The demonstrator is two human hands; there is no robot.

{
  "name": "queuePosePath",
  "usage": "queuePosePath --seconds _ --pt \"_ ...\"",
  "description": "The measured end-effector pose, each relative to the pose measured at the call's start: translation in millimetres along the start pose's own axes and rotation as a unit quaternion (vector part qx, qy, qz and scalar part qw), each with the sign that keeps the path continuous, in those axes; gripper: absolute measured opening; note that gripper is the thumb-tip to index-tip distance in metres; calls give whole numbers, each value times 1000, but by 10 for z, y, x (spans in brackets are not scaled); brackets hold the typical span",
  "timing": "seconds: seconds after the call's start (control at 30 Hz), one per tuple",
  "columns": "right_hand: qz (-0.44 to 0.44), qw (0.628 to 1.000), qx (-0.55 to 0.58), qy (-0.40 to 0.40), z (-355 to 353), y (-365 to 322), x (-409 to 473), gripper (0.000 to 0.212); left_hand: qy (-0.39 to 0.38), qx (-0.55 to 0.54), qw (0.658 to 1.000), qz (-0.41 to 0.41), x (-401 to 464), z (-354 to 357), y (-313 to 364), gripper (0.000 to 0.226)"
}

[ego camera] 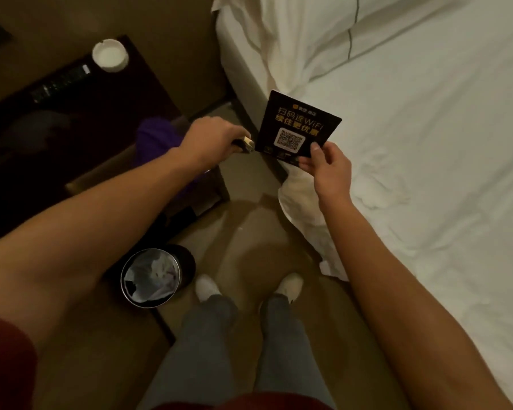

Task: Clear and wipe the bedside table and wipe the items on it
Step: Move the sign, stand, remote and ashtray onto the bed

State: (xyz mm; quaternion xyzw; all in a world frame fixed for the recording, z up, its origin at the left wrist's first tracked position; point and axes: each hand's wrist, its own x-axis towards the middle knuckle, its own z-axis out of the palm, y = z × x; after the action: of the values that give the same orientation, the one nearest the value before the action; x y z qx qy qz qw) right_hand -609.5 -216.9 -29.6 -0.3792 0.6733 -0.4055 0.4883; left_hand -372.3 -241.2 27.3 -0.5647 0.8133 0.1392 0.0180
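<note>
Two hands are shown above the floor between bench (80, 119) and bed (412, 143): the right hand (326, 170) pinches a black WiFi card (296, 125) by its lower corner, and the left hand (214, 137) is closed around a small dark, gold-tipped object (245, 144). Both items would best be laid flat on the bed. Farther off, a purple cloth (157, 137), remote (60, 81) and ashtray (110, 55) remain on the bench to be cleared.

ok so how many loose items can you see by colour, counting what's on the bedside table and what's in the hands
White: 1, the ashtray on the bedside table.
Black: 3, the remote control on the table, the WiFi card in the right hand, and a small black-and-gold object in the left hand.
Purple: 1, the cloth on the table.
Total: 5
</note>
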Motion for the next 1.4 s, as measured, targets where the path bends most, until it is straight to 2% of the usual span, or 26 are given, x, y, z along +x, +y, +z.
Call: queuePosePath --seconds 0.37,0.6,1.0,1.17,1.4 --pt "75 985 50 145 -2027 774 33 14 -73 25 990 122 964 540 1801 34" --pt "114 964 69 231 -2838 1133 -35 14 -109 5 978 177 1462 913 2581 30" --pt "169 926 105 320 -2928 1538 -86 12 -161 91 929 322 2081 1494 2967 32" --pt "179 920 115 330 -2841 1565 -80 13 -176 135 911 347 2195 1678 2992 30" --pt "195 928 84 306 -2859 1576 -96 20 -199 124 905 355 2274 1822 2980 31"
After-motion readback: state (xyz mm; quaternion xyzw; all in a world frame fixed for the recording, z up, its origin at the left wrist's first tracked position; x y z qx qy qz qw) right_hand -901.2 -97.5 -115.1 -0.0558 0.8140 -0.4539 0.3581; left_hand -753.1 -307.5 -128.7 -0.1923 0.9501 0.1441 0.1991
